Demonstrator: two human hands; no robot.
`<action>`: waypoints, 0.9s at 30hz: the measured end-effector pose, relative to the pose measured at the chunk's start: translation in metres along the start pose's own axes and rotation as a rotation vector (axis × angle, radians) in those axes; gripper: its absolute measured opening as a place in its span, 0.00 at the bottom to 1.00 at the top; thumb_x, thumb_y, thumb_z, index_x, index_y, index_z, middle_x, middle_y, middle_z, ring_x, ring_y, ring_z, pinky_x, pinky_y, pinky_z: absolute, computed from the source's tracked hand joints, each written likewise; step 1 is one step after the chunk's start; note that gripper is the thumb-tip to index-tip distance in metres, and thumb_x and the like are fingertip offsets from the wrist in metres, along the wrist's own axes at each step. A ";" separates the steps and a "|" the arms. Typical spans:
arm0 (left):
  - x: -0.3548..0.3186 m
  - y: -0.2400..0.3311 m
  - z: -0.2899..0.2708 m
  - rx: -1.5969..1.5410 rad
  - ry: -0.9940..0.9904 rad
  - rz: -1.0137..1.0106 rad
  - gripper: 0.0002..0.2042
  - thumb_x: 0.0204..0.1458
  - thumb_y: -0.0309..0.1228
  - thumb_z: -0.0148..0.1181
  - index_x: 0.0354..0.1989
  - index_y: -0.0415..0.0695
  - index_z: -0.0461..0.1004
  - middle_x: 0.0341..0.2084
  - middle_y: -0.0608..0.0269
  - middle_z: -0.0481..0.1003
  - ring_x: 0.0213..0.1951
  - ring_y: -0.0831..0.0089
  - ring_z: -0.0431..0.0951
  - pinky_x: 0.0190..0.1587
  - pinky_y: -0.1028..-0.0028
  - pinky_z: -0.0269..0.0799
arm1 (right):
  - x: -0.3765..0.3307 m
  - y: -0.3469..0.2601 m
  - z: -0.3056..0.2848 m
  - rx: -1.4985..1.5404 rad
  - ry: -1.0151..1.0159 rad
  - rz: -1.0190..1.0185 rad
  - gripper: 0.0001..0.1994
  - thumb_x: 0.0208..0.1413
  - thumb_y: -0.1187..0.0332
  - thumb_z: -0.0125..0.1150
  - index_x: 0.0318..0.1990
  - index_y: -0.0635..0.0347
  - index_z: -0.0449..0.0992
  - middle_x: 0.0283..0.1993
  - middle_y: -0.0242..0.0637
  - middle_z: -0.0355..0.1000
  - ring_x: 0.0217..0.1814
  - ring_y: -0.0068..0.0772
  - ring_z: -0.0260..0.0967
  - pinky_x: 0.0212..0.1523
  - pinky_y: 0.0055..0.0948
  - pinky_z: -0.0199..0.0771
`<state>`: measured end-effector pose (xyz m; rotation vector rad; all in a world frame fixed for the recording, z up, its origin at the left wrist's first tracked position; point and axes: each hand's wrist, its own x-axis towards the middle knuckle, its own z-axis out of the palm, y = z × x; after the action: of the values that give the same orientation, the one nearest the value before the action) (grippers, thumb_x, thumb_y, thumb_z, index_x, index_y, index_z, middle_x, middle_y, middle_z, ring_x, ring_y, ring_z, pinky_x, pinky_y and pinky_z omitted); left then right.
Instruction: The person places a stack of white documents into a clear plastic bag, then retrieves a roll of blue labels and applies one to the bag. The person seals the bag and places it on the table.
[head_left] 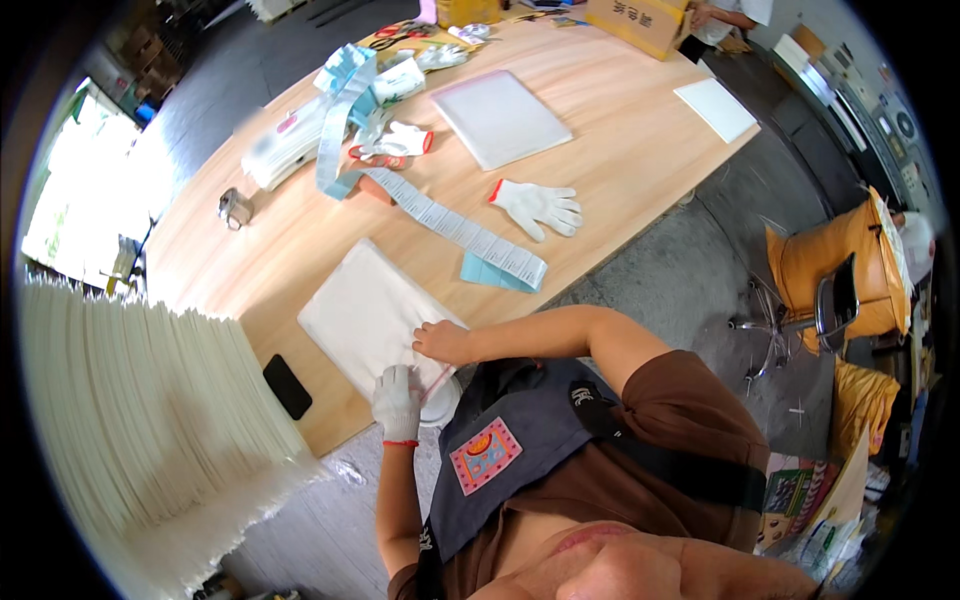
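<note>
A flat white pack in a clear plastic bag lies at the table's near edge, in front of me. My left hand, in a white knit glove with a red cuff, grips the near end of the bag, fingers together. Bare, my right hand rests at the bag's right side with curled fingers closed on the plastic; the fingertips are partly hidden. Beyond the pack stretches a strip of printed labels with blue backing. A loose white glove lies farther right.
A tall stack of white sheets rises at left, beside a black phone. Farther off are a metal cup-like object, wrapped white packs, another clear-bagged pack and a carton. A person stands at the far right.
</note>
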<state>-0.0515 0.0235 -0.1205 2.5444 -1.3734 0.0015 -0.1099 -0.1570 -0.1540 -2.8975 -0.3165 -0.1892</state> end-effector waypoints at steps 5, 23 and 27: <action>-0.009 0.006 -0.010 -0.182 0.014 -0.018 0.16 0.38 0.24 0.56 0.40 0.47 0.68 0.38 0.61 0.70 0.42 0.61 0.70 0.42 0.65 0.68 | -0.013 0.016 0.002 0.456 0.152 0.288 0.23 0.46 0.58 0.58 0.46 0.63 0.68 0.49 0.44 0.65 0.53 0.47 0.60 0.51 0.39 0.63; -0.087 -0.085 0.085 -2.125 -0.360 -1.100 0.20 0.54 0.49 0.47 0.41 0.44 0.68 0.30 0.55 0.72 0.31 0.58 0.74 0.33 0.59 0.72 | -0.040 0.009 0.006 0.476 0.204 0.579 0.25 0.46 0.61 0.58 0.52 0.61 0.63 0.53 0.44 0.61 0.55 0.48 0.56 0.54 0.40 0.58; -0.075 -0.060 0.055 -1.871 -0.162 -1.184 0.10 0.54 0.37 0.50 0.35 0.43 0.67 0.27 0.54 0.72 0.29 0.58 0.76 0.31 0.61 0.75 | -0.041 0.013 0.008 0.490 0.205 0.565 0.24 0.47 0.60 0.57 0.51 0.59 0.65 0.52 0.44 0.63 0.54 0.48 0.57 0.54 0.40 0.59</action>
<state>-0.0501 0.1046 -0.1962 1.1642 0.4458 -1.0581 -0.1459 -0.1755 -0.1709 -2.3383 0.4307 -0.2629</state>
